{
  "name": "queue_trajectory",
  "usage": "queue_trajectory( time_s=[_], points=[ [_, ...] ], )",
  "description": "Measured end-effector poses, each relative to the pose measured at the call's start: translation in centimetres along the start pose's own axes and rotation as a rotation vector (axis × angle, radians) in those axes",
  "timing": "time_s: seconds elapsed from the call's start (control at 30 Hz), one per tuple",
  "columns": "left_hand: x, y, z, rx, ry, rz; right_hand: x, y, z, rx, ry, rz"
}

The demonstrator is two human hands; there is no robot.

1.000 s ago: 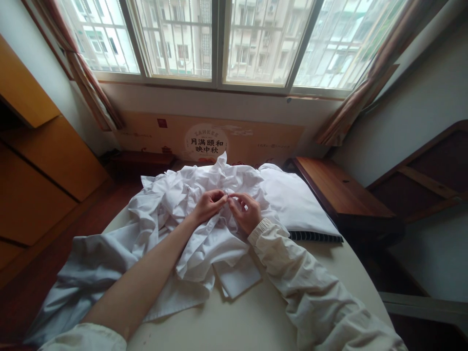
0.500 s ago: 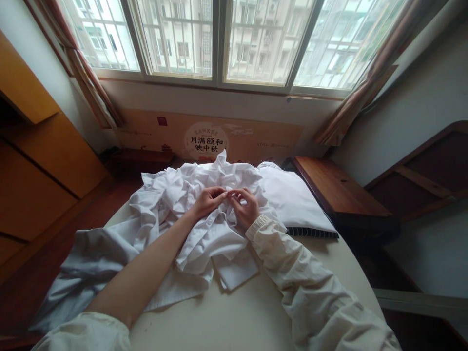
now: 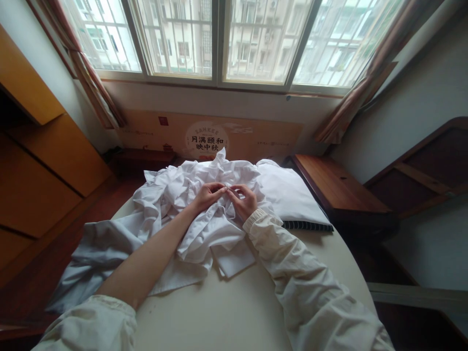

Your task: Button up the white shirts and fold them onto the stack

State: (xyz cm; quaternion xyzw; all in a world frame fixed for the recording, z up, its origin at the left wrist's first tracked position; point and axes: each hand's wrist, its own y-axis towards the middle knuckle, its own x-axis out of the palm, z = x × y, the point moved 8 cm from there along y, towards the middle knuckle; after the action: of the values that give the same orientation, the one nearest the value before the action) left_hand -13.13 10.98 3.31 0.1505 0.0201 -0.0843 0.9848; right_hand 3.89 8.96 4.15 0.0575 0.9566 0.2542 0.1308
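Note:
A crumpled white cloth [image 3: 204, 241] is heaped on the round cream table [image 3: 215, 317], and its left part hangs past the edge. Over the middle of the heap, my left hand [image 3: 210, 195] pinches the white cloth between thumb and fingertips. My right hand [image 3: 243, 200] meets it fingertip to fingertip from the right, also closed in a pinch at the cloth. Whatever small part lies between the fingertips is too small to make out. A flat white folded fabric [image 3: 288, 192] lies to the right of the heap, with a dark striped edge [image 3: 309, 225] beneath it.
Beyond the table, a printed orange panel [image 3: 256, 139] stands under the barred window. A brown wooden desk [image 3: 340, 187] is at the right, close to the table's edge. Orange-brown cabinets [image 3: 44, 161] stand at the left. Curtains hang at both sides.
The view has shifted slightly, so the table and cloth appear a little higher. Both hands stay together at the cloth, with the right fingers slightly rearranged.

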Motion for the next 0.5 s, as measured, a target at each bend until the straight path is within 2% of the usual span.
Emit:
queue_trajectory(
  time_s=[0.3,0.5],
  points=[
    [0.19,0.12,-0.80,-0.008,0.029,-0.048,0.02,-0.06,0.52,0.041,0.124,-0.004],
    [0.19,-0.21,-0.17,-0.018,0.026,-0.065,0.18,0.05,0.88,0.032,0.240,-0.035]
  ],
)
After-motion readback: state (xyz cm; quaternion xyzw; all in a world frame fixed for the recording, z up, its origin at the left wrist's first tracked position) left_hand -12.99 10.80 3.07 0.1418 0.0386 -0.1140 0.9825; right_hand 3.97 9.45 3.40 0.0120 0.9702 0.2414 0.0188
